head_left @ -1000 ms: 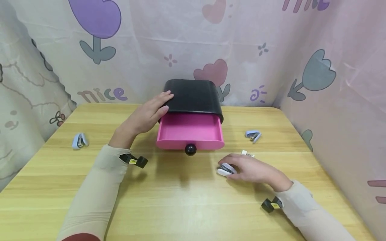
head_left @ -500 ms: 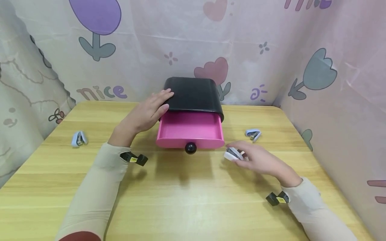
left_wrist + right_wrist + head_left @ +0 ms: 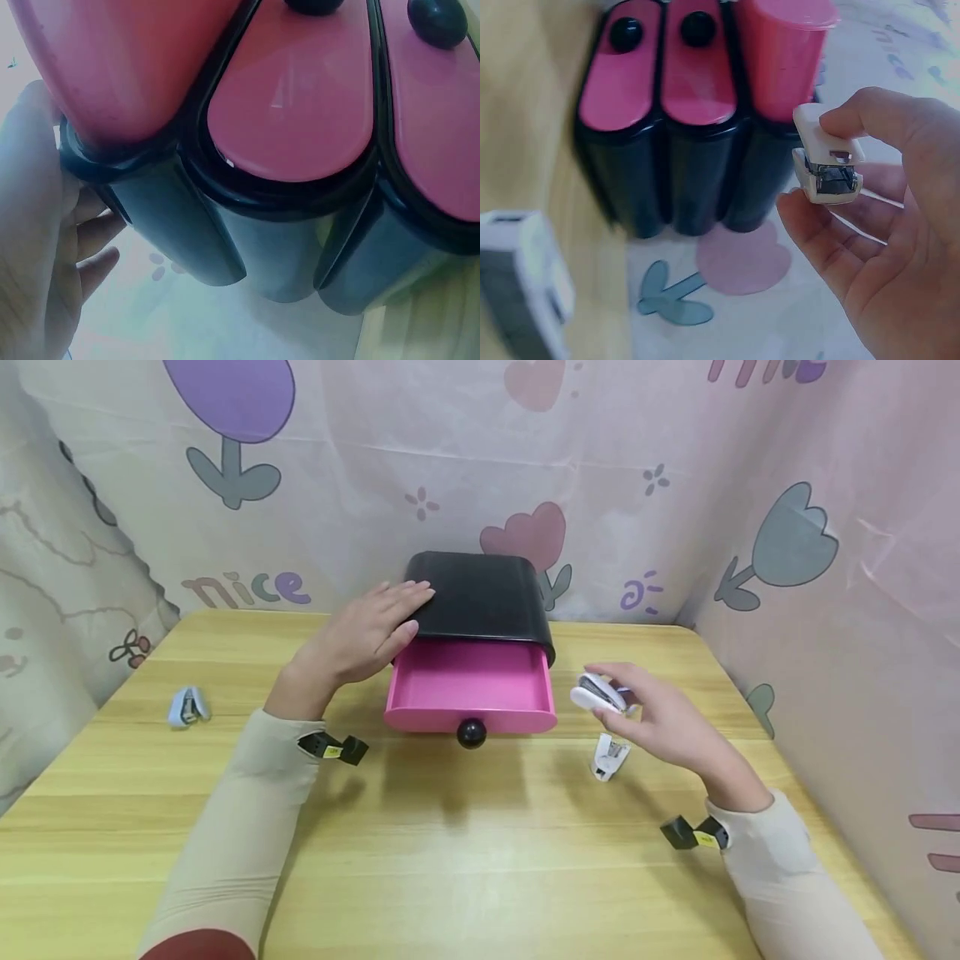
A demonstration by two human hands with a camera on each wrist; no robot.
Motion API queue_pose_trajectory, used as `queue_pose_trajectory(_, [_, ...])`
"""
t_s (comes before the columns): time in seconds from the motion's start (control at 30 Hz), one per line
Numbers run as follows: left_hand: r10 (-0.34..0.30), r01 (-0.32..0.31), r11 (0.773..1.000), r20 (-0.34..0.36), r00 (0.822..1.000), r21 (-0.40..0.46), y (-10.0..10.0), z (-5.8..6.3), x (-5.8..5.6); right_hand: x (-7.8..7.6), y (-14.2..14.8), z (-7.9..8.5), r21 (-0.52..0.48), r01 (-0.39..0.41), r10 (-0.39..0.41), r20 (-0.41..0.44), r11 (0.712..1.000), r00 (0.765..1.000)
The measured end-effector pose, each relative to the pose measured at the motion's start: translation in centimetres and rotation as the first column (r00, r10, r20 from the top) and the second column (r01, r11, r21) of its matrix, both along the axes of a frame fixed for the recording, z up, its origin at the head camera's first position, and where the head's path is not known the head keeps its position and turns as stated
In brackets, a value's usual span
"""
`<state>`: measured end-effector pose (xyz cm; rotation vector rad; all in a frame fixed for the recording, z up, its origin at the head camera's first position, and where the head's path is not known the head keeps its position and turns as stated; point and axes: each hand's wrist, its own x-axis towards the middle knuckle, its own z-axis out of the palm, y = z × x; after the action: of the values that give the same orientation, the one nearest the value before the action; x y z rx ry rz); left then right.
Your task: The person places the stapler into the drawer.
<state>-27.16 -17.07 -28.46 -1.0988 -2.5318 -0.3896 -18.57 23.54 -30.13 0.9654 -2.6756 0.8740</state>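
My right hand [image 3: 663,718] pinches a small white mini stapler [image 3: 595,694] between thumb and fingers, held up to the right of the pulled-out pink drawer [image 3: 420,720]. The right wrist view shows the stapler [image 3: 826,139] with its open end toward the palm. My left hand [image 3: 358,633] rests with fairly straight fingers on the top left edge of the black drawer cabinet [image 3: 480,597]. From the left wrist, its fingers reach along the side of the cabinet [image 3: 285,259]. Two lower pink drawers [image 3: 300,97] are pushed in.
A second white mini stapler [image 3: 609,757] lies on the wooden table [image 3: 465,877] below my right hand. One light blue stapler [image 3: 187,707] lies far left; another is mostly hidden behind my right hand. A patterned curtain [image 3: 360,485] hangs behind the table.
My right hand has lifted the white stapler off the table and carried it away from me, slightly right, uncovering the second white stapler. My left hand stays on the cabinet.
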Motion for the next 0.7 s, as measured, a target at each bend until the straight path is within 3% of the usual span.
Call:
queue_pose_trajectory(0.2, [-0.007,0.006,1.000,-0.048,0.999,-0.013,-0.2,-0.2,-0.2,-0.7,-1.7,1.7,-0.043,0.020,-0.019,0.034,0.999,0.999])
queue_pose_trajectory(0.5, [0.001,-0.001,1.000,-0.062,0.998,-0.008,-0.1,-0.2,0.2,-0.8,-5.0,3.5,-0.102,-0.084,0.074,-0.105,0.991,0.992])
queue_pose_trajectory(0.7, [0.017,-0.017,1.000,0.001,1.000,0.018,-0.2,-0.2,0.3,-1.3,-6.9,3.4,-0.041,-0.113,0.103,-0.186,0.993,0.977])
